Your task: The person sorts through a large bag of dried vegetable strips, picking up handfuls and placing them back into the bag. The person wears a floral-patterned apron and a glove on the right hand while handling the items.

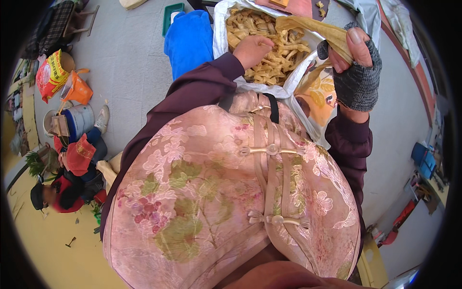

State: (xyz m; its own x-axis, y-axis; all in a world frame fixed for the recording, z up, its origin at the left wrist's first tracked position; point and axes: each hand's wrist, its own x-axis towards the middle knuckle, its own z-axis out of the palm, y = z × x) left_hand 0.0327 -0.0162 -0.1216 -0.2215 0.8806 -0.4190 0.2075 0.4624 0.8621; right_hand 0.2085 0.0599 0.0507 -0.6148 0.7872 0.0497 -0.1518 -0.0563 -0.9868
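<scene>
My right hand [357, 68], in a dark grey knitted fingerless glove, grips a long tan strip [317, 27] that looks like dried husk or leaf. The strip stretches leftward from the thumb and fingers, over the mouth of a white woven sack [220, 39]. Many crumpled pieces of similar dried material [278, 70] fill that sack. Bare, my left hand [252, 50] is over these pieces with its fingers curled. Whether it pinches a piece cannot be made out. Below the right hand, a printed cloth or bag with orange leaves [317, 94] lies against the sack.
A blue cloth [191, 39] drapes beside the sack, near a green tray [171, 20]. At left, a seated person [72, 180] holds red cloth [81, 153] near a paint bucket [77, 121], an orange bag [77, 86] and a printed sack [52, 76]. A pink board [299, 7] lies beyond the sack.
</scene>
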